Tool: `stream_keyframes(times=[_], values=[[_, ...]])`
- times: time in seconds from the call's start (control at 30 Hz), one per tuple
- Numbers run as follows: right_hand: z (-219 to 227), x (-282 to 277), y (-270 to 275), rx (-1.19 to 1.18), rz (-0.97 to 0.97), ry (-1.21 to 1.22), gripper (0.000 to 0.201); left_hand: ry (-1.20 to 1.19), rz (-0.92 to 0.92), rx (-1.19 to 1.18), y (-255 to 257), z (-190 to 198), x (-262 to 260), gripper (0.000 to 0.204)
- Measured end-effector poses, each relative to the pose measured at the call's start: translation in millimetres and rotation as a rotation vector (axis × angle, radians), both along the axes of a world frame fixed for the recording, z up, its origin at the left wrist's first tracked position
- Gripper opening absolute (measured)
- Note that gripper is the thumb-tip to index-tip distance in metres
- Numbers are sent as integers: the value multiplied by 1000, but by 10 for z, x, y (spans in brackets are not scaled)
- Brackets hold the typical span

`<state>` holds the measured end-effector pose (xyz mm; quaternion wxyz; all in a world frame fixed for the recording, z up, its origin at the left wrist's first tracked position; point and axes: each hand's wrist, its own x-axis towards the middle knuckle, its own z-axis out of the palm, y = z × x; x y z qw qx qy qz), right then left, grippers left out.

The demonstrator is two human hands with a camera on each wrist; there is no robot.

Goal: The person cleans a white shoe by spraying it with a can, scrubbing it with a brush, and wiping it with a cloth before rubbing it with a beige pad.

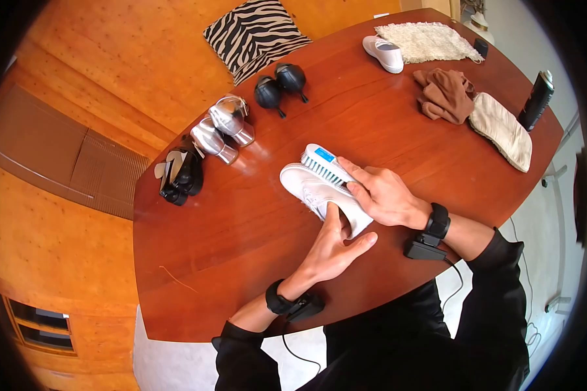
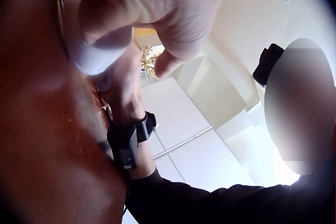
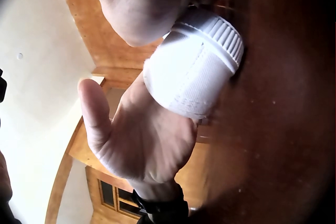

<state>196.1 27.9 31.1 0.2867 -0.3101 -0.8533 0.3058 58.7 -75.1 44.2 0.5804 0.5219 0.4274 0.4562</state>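
Observation:
A white lace-up sneaker (image 1: 295, 182) rests on the wooden table, its toe pointing away to the left. My right hand (image 1: 388, 195) grips a white scrub brush (image 1: 319, 156) with a blue label, index finger stretched along its back. The bristles lie along the sneaker's upper side, near the laces. My left hand (image 1: 329, 253) has its fingers inside the sneaker's opening, where they are hidden, and its thumb stands out to the side. In the right wrist view, the sneaker's heel (image 3: 184, 77) faces the camera, with the left palm (image 3: 152, 140) spread beside it.
Black shoes (image 1: 181, 173), silver heels (image 1: 225, 127) and black heels (image 1: 280, 85) line the far left edge. Toward the right lie another white sneaker (image 1: 383, 54), a cream cloth (image 1: 427, 41), a brown cloth (image 1: 445, 96), a cream pad (image 1: 500, 130) and a black spray can (image 1: 536, 101).

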Motion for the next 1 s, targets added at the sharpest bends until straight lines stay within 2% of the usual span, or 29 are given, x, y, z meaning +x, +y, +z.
stream_keyframes(times=[0.2,0.47,0.53,0.6,1.0], values=[[0,7,12,-10,3,-21,46,5,14,-56,21,3,-48,81],[-51,3,35,6,5,82,49,28,47,18,44,44,-94,75],[30,22,20,-12,14,47,48,31,53,33,49,50,-96,76],[55,30,17,-29,23,12,47,-12,88,40,57,59,-96,63],[49,27,15,-6,2,24,47,-9,172,112,167,69,-260,56]])
